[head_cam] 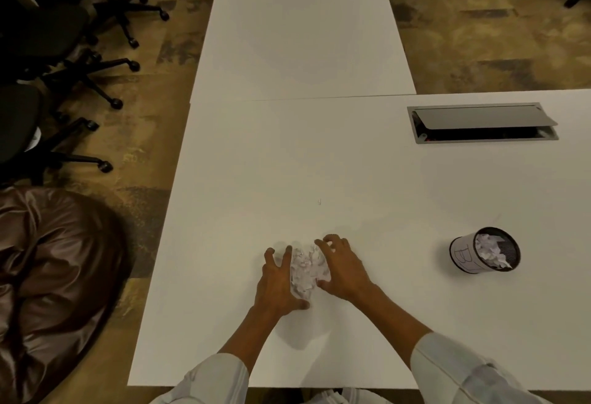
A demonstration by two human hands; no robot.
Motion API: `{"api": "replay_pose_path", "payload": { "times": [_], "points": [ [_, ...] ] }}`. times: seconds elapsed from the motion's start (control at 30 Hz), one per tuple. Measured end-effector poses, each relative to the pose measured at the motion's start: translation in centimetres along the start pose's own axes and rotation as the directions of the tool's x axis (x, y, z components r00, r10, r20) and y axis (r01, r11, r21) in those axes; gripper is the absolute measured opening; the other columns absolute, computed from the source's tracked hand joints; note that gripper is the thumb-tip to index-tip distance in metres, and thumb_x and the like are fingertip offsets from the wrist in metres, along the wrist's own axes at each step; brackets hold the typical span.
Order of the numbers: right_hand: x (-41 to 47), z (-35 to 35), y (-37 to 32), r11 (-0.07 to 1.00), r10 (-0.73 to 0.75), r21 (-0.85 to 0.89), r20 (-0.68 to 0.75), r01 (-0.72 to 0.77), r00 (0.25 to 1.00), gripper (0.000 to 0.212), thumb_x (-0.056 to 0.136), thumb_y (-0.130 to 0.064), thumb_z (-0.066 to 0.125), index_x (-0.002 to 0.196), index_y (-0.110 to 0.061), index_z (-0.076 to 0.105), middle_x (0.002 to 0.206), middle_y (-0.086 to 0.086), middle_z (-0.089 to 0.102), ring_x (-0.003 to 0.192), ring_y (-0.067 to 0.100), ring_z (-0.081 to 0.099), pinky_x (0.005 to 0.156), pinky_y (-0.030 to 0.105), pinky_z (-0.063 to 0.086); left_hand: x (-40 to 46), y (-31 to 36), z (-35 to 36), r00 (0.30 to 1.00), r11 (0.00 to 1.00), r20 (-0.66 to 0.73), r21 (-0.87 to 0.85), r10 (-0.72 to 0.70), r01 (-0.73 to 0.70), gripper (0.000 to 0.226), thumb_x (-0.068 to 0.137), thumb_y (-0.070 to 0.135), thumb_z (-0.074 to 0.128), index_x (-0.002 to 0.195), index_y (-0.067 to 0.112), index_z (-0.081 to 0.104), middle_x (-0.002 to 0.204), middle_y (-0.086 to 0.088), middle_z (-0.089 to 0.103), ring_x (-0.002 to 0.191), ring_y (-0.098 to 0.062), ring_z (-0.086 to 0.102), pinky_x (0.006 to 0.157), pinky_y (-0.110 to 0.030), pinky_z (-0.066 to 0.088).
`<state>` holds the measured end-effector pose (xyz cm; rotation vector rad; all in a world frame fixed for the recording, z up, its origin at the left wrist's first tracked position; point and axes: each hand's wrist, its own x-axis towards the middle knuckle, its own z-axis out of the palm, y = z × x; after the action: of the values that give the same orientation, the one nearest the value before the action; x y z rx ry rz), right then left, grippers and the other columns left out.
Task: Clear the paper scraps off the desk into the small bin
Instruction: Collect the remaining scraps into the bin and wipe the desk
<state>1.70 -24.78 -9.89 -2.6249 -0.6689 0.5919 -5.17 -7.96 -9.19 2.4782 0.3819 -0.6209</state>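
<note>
Both arms reach in from the bottom of the frame. The left hand [277, 282] and right hand [342, 271] sit close together, low in the middle, fingers spread and bent.

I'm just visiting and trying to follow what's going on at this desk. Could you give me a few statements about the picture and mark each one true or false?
1. Both hands are cupped around a pile of paper scraps on the desk. True: the left hand and right hand flank it.
2. The small bin is empty. False: crumpled paper already lies inside it.
3. The bin stands to the person's right of the hands. True.
4. The bin is lying tipped over on the floor. False: it stands upright on the desk.
5. The cable hatch in the desk has its lid partly raised. True.
</note>
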Motion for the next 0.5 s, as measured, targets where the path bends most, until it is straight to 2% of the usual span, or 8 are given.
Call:
{"api": "replay_pose_path", "payload": {
  "times": [0.1,0.17,0.2,0.27,0.33,0.4,0.43,0.5],
  "points": [
    [0.2,0.5,-0.4,0.978,-0.141,-0.122,0.204,0.168,0.969,0.094,0.081,-0.034,0.070,0.153,-0.021,0.010,0.162,0.010,0.001,0.149,0.030,0.002,0.120,0.045,0.023,-0.1,0.5,0.8,1.000,0.998,0.027,-0.067,0.000,0.002,0.111,0.059,0.054,0.082,0.147,0.024,0.021,0.149,-0.007,0.022,0.131,-0.026,0.040,0.100,-0.031,0.048],
    [-0.1,1.0,-1.1,0.964,-0.173,-0.155,0.256,0.217,0.951,0.085,0.089,-0.021,0.060,0.154,-0.019,0.004,0.163,0.008,-0.007,0.149,0.029,-0.008,0.122,0.047,0.011,-0.4,0.7,1.3,0.999,0.987,-0.028,-0.158,-0.024,0.019,0.078,0.079,0.041,0.072,0.143,0.022,0.030,0.146,-0.002,0.034,0.121,-0.017,0.048,0.089,-0.010,0.044],
    [-0.4,1.4,-1.3,0.957,-0.177,-0.181,0.252,0.225,0.952,0.079,0.092,-0.016,0.054,0.154,-0.017,0.004,0.163,0.008,-0.007,0.149,0.030,-0.010,0.123,0.047,0.009,-0.6,0.6,1.5,0.998,0.987,-0.067,-0.159,-0.016,0.005,0.064,0.087,0.035,0.065,0.141,0.021,0.034,0.145,0.000,0.039,0.119,-0.012,0.049,0.085,-0.003,0.040],
    [-1.4,2.1,-1.4,0.941,-0.189,-0.238,0.224,0.242,0.956,0.066,0.097,-0.010,0.044,0.154,-0.014,0.009,0.163,0.008,-0.005,0.149,0.032,-0.007,0.123,0.046,0.011,-0.9,0.2,2.0,0.993,0.991,-0.115,-0.126,0.038,-0.052,0.045,0.096,0.024,0.054,0.139,0.018,0.042,0.141,0.001,0.046,0.122,-0.011,0.050,0.090,-0.001,0.035],
    [-2.7,2.6,-1.3,0.937,-0.193,-0.259,0.170,0.233,0.966,0.060,0.098,-0.007,0.043,0.152,-0.013,0.018,0.163,0.011,0.004,0.149,0.035,0.005,0.119,0.045,0.024,-1.4,-0.2,2.5,0.990,0.994,-0.103,-0.054,0.093,-0.098,0.031,0.098,0.018,0.046,0.128,0.018,0.054,0.131,-0.002,0.054,0.116,-0.017,0.054,0.091,-0.013,0.041],
    [-3.9,3.1,-1.3,0.922,-0.222,-0.295,0.123,0.250,0.967,0.059,0.088,-0.007,0.062,0.144,-0.011,0.042,0.155,0.015,0.033,0.139,0.037,0.036,0.102,0.040,0.049,-1.9,-0.4,3.1,0.989,0.993,-0.092,-0.013,0.119,-0.120,0.025,0.096,0.014,0.045,0.117,0.015,0.059,0.123,-0.005,0.056,0.109,-0.024,0.055,0.086,-0.028,0.045],
    [-4.3,3.3,-1.2,0.906,-0.235,-0.328,0.134,0.267,0.963,0.060,0.077,-0.010,0.075,0.133,-0.012,0.056,0.144,0.014,0.050,0.127,0.034,0.053,0.085,0.033,0.059,-2.1,-0.3,3.4,0.988,0.993,-0.098,-0.021,0.116,-0.119,0.023,0.096,0.014,0.045,0.113,0.014,0.061,0.118,-0.005,0.057,0.105,-0.024,0.055,0.082,-0.027,0.045],
    [-4.7,3.5,-1.0,0.881,-0.257,-0.372,0.146,0.294,0.955,0.055,0.056,-0.018,0.088,0.109,-0.015,0.073,0.120,0.007,0.069,0.099,0.023,0.069,0.051,0.021,0.058,-2.3,-0.1,3.7,0.988,0.993,-0.123,-0.055,0.094,-0.101,0.019,0.095,0.014,0.048,0.103,0.012,0.065,0.103,-0.003,0.061,0.091,-0.021,0.058,0.072,-0.014,0.041]
  ]
}}
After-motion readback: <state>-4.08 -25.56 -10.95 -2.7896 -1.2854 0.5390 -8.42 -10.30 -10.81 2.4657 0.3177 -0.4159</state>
